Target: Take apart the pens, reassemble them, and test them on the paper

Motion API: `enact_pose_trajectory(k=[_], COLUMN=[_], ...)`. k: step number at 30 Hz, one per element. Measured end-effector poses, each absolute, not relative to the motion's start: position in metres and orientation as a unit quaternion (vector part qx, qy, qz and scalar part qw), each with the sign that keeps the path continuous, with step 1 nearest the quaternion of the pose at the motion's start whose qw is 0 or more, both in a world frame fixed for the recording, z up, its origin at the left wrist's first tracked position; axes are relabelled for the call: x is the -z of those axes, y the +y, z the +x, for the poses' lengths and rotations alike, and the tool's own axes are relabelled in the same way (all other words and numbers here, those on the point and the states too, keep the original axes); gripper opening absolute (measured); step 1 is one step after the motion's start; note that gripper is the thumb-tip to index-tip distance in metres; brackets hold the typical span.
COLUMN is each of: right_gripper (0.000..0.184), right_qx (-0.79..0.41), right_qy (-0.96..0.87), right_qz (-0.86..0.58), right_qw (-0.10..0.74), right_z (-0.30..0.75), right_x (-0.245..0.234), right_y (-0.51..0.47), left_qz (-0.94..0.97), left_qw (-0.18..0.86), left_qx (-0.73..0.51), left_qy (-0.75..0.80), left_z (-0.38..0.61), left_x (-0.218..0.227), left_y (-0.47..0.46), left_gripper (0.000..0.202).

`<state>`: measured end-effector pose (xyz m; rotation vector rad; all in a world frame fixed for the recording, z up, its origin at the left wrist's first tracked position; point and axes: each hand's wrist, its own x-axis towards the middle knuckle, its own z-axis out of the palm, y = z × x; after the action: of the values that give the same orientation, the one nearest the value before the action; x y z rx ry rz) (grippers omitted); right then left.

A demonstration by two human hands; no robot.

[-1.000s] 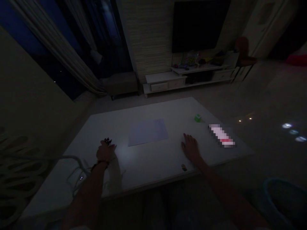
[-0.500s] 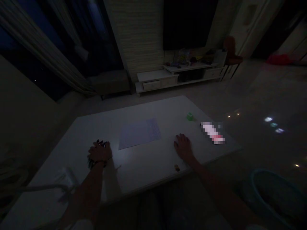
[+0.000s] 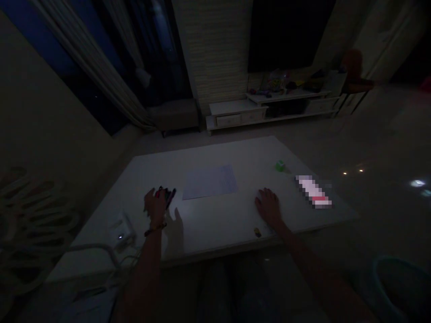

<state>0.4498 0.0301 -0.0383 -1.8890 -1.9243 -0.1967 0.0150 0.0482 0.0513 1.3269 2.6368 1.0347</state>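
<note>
On the left side of the white table (image 3: 215, 233), my left hand (image 3: 155, 207) is closed around a bunch of dark, slim pens (image 3: 171, 197), some with pink on them. Their ends stick out past the fingers; the dim light blurs the rest. A shadow of this hand falls on the tabletop. My right hand (image 3: 268, 207) rests palm down on the table, fingers stretched out and holding nothing. Between the hands, farther back, lies a printed sheet of paper (image 3: 209, 181). A small brown and yellow piece (image 3: 257, 232) lies near the front edge below my right hand.
A green cube (image 3: 280, 165) and a phone with a lit, blurred-out screen (image 3: 313, 191) lie at the right. A white box-shaped device (image 3: 120, 231) with cables stands at the front left. A teal-rimmed basket (image 3: 380, 278) is at lower right. Beyond stands a white TV cabinet (image 3: 235, 107).
The view has swung left, so things sit farther right in it. My left hand has turned from lying over the pens, whose ends now show beyond its fingers. My right hand stays flat.
</note>
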Motion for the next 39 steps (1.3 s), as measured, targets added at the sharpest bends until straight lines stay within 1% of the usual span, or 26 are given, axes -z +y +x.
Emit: enact_pose_trajectory(k=[3, 5, 8, 12, 16, 22, 29, 32, 34, 36, 39], right_gripper=[0.042, 0.042, 0.042, 0.042, 0.041, 0.04, 0.04, 0.039, 0.04, 0.04, 0.036], right_qx=[0.072, 0.072, 0.075, 0.08, 0.077, 0.074, 0.088, 0.088, 0.086, 0.081, 0.037], right_qy=[-0.7, -0.7, -0.698, -0.696, -0.694, -0.696, -0.696, -0.695, -0.694, -0.691, -0.693], right_qz=[-0.674, -0.674, -0.674, -0.676, -0.679, -0.678, -0.676, -0.678, -0.678, -0.677, -0.659], right_qw=[0.223, 0.227, 0.23, 0.227, 0.226, 0.225, 0.225, 0.226, 0.228, 0.239, 0.289], right_z=[0.452, 0.453, 0.453, 0.452, 0.451, 0.451, 0.449, 0.45, 0.452, 0.455, 0.449], right_x=[0.042, 0.045, 0.047, 0.046, 0.044, 0.04, 0.041, 0.044, 0.044, 0.043, 0.034], right_y=[0.03, 0.031, 0.031, 0.032, 0.032, 0.03, 0.029, 0.03, 0.031, 0.031, 0.027], left_qz=[0.429, 0.459, 0.485, 0.501, 0.487, 0.47, 0.493, 0.47, 0.432, 0.395, 0.394], left_qw=[-0.024, -0.017, -0.024, -0.047, -0.016, -0.008, 0.012, 0.048, 0.121, 0.223, 0.315], left_qx=[-0.331, -0.304, -0.254, -0.207, -0.176, -0.174, -0.161, -0.213, -0.3, -0.394, -0.44], left_qy=[0.84, 0.835, 0.837, 0.839, 0.855, 0.865, 0.855, 0.855, 0.842, 0.8, 0.743], left_z=[0.028, 0.036, 0.041, 0.035, 0.029, 0.023, 0.015, 0.017, 0.024, 0.039, 0.079], left_x=[-0.042, -0.03, -0.018, -0.018, -0.022, -0.025, -0.028, -0.036, -0.039, -0.038, -0.026], left_y=[0.003, -0.022, -0.033, -0.011, 0.011, 0.016, 0.018, 0.016, 0.01, 0.001, -0.017], left_gripper=[0.035, 0.031, 0.031, 0.031, 0.029, 0.032, 0.027, 0.025, 0.023, 0.025, 0.032])
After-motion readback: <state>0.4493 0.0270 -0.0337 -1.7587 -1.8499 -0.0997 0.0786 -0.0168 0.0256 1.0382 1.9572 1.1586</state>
